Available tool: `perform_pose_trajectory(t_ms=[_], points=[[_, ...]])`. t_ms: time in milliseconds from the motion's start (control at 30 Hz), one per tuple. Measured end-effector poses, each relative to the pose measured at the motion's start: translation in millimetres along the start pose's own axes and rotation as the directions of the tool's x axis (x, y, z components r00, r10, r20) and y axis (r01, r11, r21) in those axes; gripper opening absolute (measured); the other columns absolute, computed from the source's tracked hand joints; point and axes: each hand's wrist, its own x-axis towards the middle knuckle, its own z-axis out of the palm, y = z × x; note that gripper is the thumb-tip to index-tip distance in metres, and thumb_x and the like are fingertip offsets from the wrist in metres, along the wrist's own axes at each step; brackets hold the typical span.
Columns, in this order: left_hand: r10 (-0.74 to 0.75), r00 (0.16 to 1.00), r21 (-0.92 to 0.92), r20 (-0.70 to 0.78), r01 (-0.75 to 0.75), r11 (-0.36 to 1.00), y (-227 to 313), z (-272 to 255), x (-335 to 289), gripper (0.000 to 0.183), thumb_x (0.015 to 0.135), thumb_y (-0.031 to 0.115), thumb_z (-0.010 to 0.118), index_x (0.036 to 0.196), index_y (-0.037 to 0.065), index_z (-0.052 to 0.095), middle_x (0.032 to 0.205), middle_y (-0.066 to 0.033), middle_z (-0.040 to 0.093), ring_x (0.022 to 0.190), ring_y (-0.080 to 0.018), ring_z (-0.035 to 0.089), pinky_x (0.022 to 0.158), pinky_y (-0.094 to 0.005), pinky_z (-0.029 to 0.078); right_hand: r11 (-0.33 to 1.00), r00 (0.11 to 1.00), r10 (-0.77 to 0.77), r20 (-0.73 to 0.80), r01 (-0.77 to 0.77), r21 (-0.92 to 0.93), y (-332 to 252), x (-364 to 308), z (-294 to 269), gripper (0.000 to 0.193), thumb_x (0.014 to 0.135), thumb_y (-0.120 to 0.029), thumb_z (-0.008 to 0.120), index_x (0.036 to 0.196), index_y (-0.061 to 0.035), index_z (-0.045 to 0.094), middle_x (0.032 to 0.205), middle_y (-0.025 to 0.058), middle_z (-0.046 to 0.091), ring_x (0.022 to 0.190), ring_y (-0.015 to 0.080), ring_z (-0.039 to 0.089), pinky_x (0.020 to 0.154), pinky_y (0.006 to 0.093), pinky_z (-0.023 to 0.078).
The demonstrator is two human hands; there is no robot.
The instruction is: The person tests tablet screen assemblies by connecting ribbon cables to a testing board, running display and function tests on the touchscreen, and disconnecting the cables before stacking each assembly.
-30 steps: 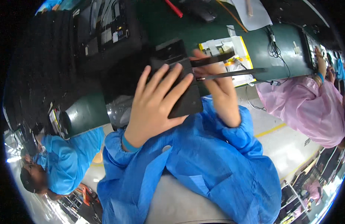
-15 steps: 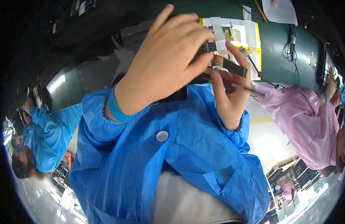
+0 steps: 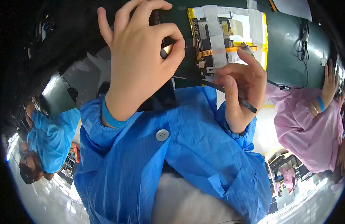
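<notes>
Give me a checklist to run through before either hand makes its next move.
1. Dark slim tool in the right hand: ok, its fingers are curled about it.
2. Anything pinched in the left hand: cannot tell; thumb and index finger come together and hide the spot.
3. Pale tape strip across the circuit board: ok, it lies over it.
4. Cable plug well apart from the right index finger: not ok, the two are close together in view.
5. Blue wristband on the left wrist: ok, it is around it.
</notes>
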Motion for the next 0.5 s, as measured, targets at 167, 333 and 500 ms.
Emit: perform_pose_trajectory(t_ms=[167, 333, 500], points=[[-0.205, 0.974, -0.465, 0.100, 0.228, 0.856, 10, -21, 12, 0.011, 0.068, 0.016, 0.066, 0.060, 0.009, 0.064, 0.116, -0.0104, 0.051, 0.121, -0.0348, 0.035, 0.106, -0.0595, 0.003, 0.998, 0.999, -0.041, 0.010, 0.041, -0.039, 2, 4, -6, 0.042, 0.082, 0.003, 0.056, 0.123, 0.0012, 0.043, 0.086, 0.0111, 0.063, 0.072, 0.0140, 0.062, 0.068, 0.0247, 0.051], [-0.300, 0.882, -0.229, 0.363, 0.396, 0.889, 8, -34, 4, 0.010, 0.067, 0.015, 0.066, 0.059, 0.009, 0.065, 0.116, -0.0105, 0.051, 0.122, -0.0348, 0.035, 0.106, -0.0596, 0.003, 0.994, 0.999, -0.039, 0.034, 0.042, -0.097, 2, 6, -6, 0.041, 0.082, 0.003, 0.056, 0.122, 0.0008, 0.045, 0.087, 0.0104, 0.063, 0.073, 0.0136, 0.062, 0.068, 0.0241, 0.051], [-0.288, 0.894, -0.196, 0.343, 0.368, 0.909, 11, -31, 10, 0.010, 0.065, 0.014, 0.066, 0.058, 0.008, 0.065, 0.116, -0.0109, 0.051, 0.122, -0.0354, 0.034, 0.106, -0.0598, 0.002, 0.995, 0.999, -0.047, 0.014, 0.048, -0.092, 1, 7, -4, 0.040, 0.082, 0.002, 0.056, 0.121, 0.0008, 0.047, 0.088, 0.0108, 0.063, 0.072, 0.0131, 0.062, 0.067, 0.0237, 0.051]])
